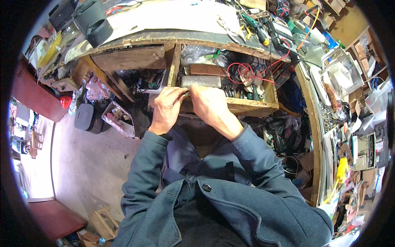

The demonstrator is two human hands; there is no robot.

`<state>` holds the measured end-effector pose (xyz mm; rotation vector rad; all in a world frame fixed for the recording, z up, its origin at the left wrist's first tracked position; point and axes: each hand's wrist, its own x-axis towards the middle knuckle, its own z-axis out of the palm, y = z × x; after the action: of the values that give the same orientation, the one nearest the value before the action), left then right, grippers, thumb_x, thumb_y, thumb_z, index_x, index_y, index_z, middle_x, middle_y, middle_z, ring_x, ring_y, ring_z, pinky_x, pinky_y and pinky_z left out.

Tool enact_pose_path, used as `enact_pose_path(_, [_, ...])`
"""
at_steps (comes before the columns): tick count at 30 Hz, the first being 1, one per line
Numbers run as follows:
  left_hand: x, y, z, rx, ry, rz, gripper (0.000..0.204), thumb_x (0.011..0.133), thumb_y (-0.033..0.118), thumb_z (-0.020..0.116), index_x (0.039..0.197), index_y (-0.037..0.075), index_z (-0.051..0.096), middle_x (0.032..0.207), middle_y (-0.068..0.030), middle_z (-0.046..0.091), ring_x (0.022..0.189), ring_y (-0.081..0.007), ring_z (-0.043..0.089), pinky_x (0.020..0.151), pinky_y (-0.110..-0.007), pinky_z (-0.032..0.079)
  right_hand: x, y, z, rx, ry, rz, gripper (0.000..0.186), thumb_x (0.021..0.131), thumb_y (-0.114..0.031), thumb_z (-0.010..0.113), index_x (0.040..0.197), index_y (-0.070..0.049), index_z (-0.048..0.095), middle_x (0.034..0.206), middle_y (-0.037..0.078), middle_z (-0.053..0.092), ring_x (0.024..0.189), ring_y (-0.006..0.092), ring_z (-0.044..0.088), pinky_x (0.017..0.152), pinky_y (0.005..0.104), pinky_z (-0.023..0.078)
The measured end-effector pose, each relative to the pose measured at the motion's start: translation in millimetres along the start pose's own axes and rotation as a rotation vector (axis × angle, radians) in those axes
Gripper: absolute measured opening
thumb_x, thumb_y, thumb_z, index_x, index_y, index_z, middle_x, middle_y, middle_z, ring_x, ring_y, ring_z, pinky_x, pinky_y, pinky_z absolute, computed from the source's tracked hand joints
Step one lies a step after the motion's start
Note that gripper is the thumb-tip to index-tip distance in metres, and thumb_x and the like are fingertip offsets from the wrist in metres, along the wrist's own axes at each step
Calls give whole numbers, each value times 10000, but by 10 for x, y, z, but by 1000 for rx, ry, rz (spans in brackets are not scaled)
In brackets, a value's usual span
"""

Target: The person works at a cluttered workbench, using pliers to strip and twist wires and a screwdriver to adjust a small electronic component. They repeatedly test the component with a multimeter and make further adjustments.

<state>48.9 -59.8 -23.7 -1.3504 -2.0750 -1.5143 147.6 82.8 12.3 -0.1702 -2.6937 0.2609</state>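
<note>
My left hand [166, 108] and my right hand [210, 106] meet over the front edge of an open wooden drawer [251, 108]. Both are closed, with fingertips pinched together around something small and dark that I cannot make out. Just beyond my knuckles, a grey metallic box-shaped case [201, 81] lies inside the drawer. Behind it sits a brown case [207, 70]. To the right in the drawer are a coiled red cable [242, 72] and a dark-handled tool [255, 92].
The workbench top [177, 16] carries pliers [230, 31], a green screwdriver [253, 24] and a dark cylindrical container [98, 31]. A cluttered side bench [314, 136] runs along my right. On the floor at left stand a black bin [85, 118] and a box of scraps [119, 119].
</note>
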Motion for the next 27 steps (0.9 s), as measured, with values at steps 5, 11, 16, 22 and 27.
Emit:
enact_pose_path(5, [-8, 13, 2, -26, -3, 34, 214, 853, -27, 733, 1067, -10, 741, 1004, -162, 729, 942, -320, 690, 847, -373, 556, -67, 53, -32, 28, 70, -35, 107, 912, -124, 633, 876, -49, 565, 712, 186, 654, 665, 397, 684, 563, 485, 524])
enact_pose_path(11, [-1, 1, 28, -19, 0, 13, 220, 849, -29, 736, 1068, -7, 744, 1007, -159, 733, 944, -314, 692, 848, -367, 556, -57, 57, -60, 42, 80, -33, 132, 931, -141, 628, 866, -48, 560, 707, 189, 649, 651, 400, 674, 561, 485, 518])
enact_pose_path(16, [-17, -9, 33, -11, 24, 7, 229, 848, -29, 737, 1073, 6, 753, 1000, -153, 735, 937, -305, 696, 850, -361, 555, -189, 83, -378, -8, -67, 2, 120, 930, -154, 644, 891, -56, 587, 724, 183, 657, 689, 405, 678, 604, 488, 528])
enact_pose_path(22, [-27, 16, 43, -23, 45, 4, 233, 845, -31, 739, 1074, 7, 755, 986, -145, 737, 931, -300, 695, 855, -364, 553, -371, 161, -502, 145, -35, 67, 119, 931, -171, 661, 974, -62, 642, 801, 178, 688, 771, 398, 693, 673, 481, 543])
enact_pose_path(27, [-42, 0, 35, -16, 35, -13, 227, 840, -32, 743, 1064, 1, 755, 995, -144, 737, 934, -296, 698, 852, -361, 553, -330, 54, -486, 133, 5, 147, 135, 931, -174, 673, 982, -52, 646, 839, 172, 698, 789, 391, 695, 684, 467, 544])
